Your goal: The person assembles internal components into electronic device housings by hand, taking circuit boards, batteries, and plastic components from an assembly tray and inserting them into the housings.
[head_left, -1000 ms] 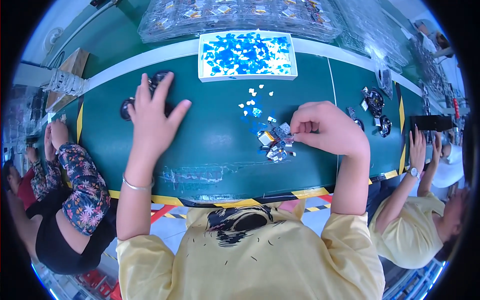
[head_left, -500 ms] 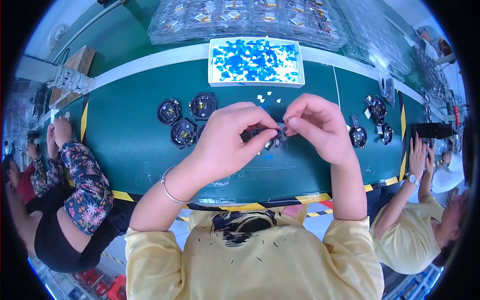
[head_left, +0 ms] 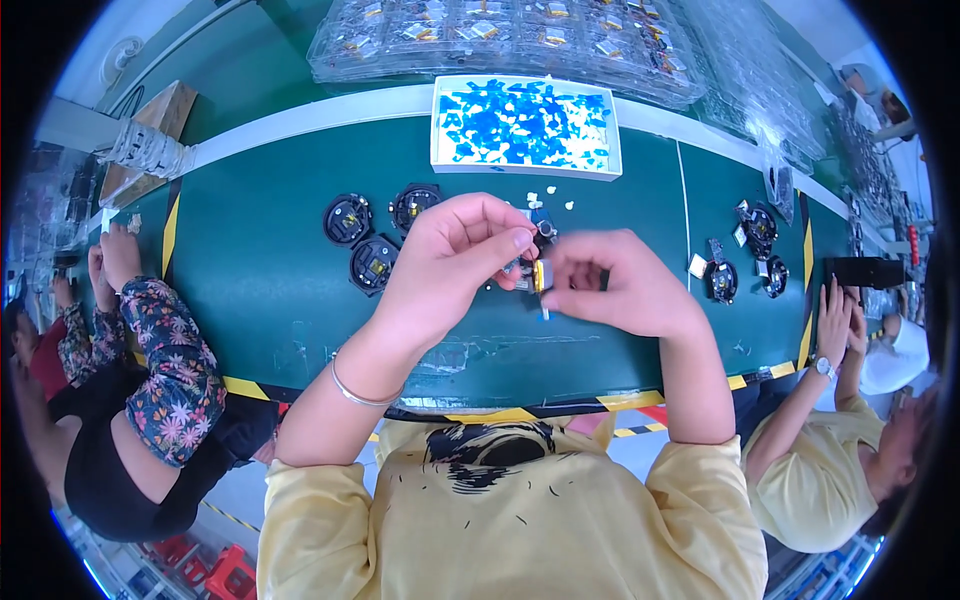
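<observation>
Over the middle of the green table, my left hand (head_left: 440, 262) pinches a small electronic assembly (head_left: 522, 284) with thin wires, its thumb and forefinger closed at the wires. Much of the assembly is hidden behind the fingers. My right hand (head_left: 625, 285) is slightly blurred, its thumb and fingers closed on a small flat silver piece with a yellow edge (head_left: 543, 276), right beside the assembly. A round dark part (head_left: 546, 229) shows just above the fingertips. To the left of my left hand lie black round housings (head_left: 372, 264) with small parts inside.
A white box (head_left: 434, 150) of blue and white bits stands beyond my hands, with a few pale bits (head_left: 551, 190) before it. More round assemblies (head_left: 721, 281) lie at right. Clear plastic trays (head_left: 500, 62) of parts are stacked at the back. Co-workers sit on both sides.
The assembly has been turned, so its silver and yellow piece now faces up between my hands. My right hand has moved a little down and left; my left fingers have shifted onto the wires.
</observation>
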Motion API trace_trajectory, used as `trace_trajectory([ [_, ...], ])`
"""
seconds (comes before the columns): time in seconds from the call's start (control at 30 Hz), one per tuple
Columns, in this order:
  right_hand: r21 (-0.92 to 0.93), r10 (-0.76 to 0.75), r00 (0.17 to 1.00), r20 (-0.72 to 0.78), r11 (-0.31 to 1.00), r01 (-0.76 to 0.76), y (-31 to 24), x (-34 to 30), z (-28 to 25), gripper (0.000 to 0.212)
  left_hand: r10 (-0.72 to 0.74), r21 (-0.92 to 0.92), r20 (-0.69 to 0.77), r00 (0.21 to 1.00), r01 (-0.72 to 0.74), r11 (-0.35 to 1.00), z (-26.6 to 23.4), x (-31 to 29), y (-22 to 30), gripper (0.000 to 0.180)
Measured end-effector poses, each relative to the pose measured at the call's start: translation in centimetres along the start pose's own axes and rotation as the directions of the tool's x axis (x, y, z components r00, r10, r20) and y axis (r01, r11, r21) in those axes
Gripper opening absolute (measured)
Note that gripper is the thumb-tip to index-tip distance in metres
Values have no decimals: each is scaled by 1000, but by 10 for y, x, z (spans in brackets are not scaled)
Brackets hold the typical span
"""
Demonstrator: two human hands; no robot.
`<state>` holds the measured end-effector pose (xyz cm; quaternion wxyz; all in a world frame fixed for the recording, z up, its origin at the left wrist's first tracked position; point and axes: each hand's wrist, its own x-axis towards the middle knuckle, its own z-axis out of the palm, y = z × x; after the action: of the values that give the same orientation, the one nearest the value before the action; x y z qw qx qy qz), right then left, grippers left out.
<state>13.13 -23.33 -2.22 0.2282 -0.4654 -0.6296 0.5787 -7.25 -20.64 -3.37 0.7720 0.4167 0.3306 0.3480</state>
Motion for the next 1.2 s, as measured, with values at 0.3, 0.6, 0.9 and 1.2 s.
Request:
trace_trajectory([
  [0.3,-126,-190,960,-207,978,166,-5,1,7,26,-88,-102,-90,992,79,992,5,1,5,7],
  [0.6,306,-3,1000,-16,952,8,18,12,20,34,-62,-154,-90,994,47,987,2,-1,9,7],
  [0.9,320,-148,988,34,939,130,28,15,24,31,15,-291,-54,998,-30,956,-1,-2,15,9],
  [1.2,-157,-88,949,-304,987,41,-4,8,-8,18,-133,-107,-160,978,117,987,0,5,26,11],
])
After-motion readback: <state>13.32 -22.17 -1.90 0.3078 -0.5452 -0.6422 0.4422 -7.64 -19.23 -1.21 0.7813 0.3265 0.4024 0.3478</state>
